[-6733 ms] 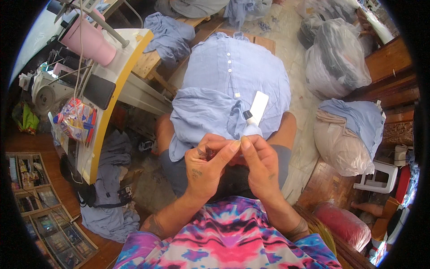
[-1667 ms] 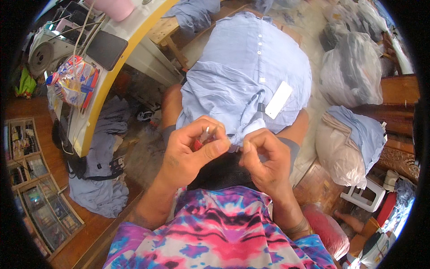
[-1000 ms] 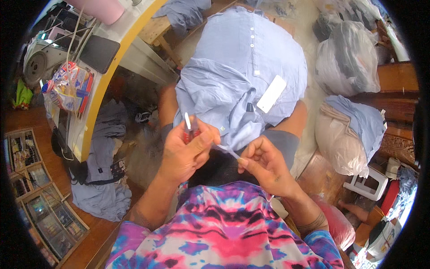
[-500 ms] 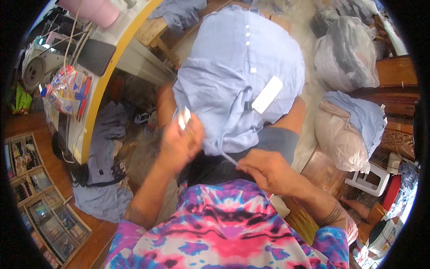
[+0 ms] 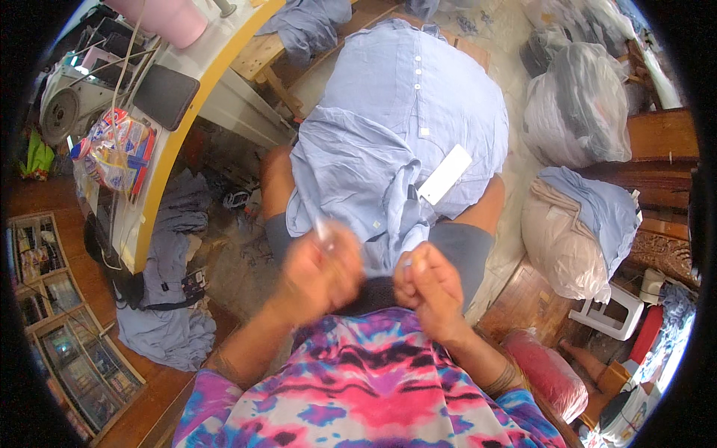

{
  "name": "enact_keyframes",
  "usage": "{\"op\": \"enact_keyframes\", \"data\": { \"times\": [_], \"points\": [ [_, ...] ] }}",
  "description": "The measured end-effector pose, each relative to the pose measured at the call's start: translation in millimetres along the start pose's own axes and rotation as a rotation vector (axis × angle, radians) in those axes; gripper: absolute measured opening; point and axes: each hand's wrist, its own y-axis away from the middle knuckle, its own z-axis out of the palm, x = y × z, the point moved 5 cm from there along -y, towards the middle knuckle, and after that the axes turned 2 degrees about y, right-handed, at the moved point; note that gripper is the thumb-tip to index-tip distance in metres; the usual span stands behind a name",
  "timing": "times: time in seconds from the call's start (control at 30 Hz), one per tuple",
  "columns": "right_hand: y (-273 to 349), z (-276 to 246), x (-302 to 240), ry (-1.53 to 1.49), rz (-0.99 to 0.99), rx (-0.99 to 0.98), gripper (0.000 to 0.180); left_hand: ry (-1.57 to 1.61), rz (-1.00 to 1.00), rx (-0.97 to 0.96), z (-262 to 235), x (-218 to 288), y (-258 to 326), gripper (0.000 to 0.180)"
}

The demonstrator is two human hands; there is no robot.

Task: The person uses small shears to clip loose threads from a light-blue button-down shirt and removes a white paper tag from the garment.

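A light blue buttoned shirt (image 5: 373, 97) lies spread over my lap and the surface in front of me, its lower part bunched in folds. A white tag (image 5: 446, 175) hangs on it. My left hand (image 5: 317, 272), smeared by motion, is closed round a small white object (image 5: 324, 233) too blurred to name. My right hand (image 5: 429, 287) is closed in a pinch at the shirt's near edge, thumb on top. Both hands are close together in front of my body, a small gap between them.
On the left stands a yellow-edged table (image 5: 175, 142) with a pink container (image 5: 168, 19), a dark flat pad (image 5: 166, 97) and a colourful plastic packet (image 5: 116, 153). Blue garments (image 5: 168, 328) lie below. Stuffed plastic bags (image 5: 575, 104) and a white stool (image 5: 612, 313) are at right.
My right hand has moved up and inward, and the thin blue strip stretched from it no longer shows. My left hand has come down and right, closer to the right one.
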Motion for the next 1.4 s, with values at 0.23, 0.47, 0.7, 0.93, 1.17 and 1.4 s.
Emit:
{"op": "enact_keyframes", "data": {
  "times": [0.23,0.47,0.7,0.93,1.17,1.4],
  "points": [
    [7,-27,-2,0.348,-0.05,0.174,0.024,0.162,-0.083,0.193,-38,-7,-13,0.012],
    [-5,-70,-46,0.049,-0.074,0.364,0.024,0.021,0.06,0.382,-55,42,-4,0.014],
    [4,-141,-78,-0.074,-0.192,0.748,0.021,0.0,0.357,0.641,-133,92,46,0.011],
    [-6,-153,-94,-0.041,-0.187,0.606,0.018,-0.075,0.308,0.584,-114,94,64,0.013],
    [-51,-82,-172,-0.139,-0.493,0.353,0.025,0.11,0.418,0.395,-88,92,38,0.012],
    [-60,-56,-97,0.454,0.139,-0.029,0.025,0.031,0.272,0.736,-158,23,79,0.012]
  ]
}}
